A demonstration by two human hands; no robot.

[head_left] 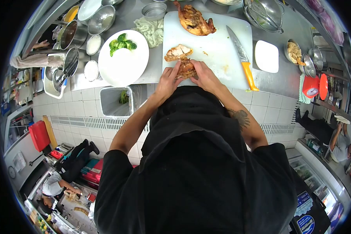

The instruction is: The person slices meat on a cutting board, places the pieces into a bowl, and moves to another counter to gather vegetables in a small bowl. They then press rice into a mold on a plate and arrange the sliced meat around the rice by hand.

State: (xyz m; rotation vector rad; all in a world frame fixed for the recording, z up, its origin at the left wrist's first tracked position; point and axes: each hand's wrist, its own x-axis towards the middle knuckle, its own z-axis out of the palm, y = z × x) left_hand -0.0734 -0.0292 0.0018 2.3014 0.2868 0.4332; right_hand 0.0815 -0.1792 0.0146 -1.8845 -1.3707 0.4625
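Note:
Both my left hand (170, 79) and my right hand (204, 75) are closed around a browned piece of roast chicken (186, 69) at the near edge of the white cutting board (218, 54). Just beyond my fingers lies a cut chicken piece (178, 52) with its pale meat showing. A larger roast chicken portion (195, 20) rests at the board's far side. To the right, a knife (240, 50) with a yellow handle lies on the board, its handle reaching past the near edge. My fingers hide part of the piece they hold.
Left of the board stand a white plate (123, 72) with broccoli (122, 43) and a crumpled cloth (150, 31). A square white dish (266, 57) sits at right. Metal bowls (101, 20) line the counter. Below it is a lined bin (115, 102). Two other people work farther off.

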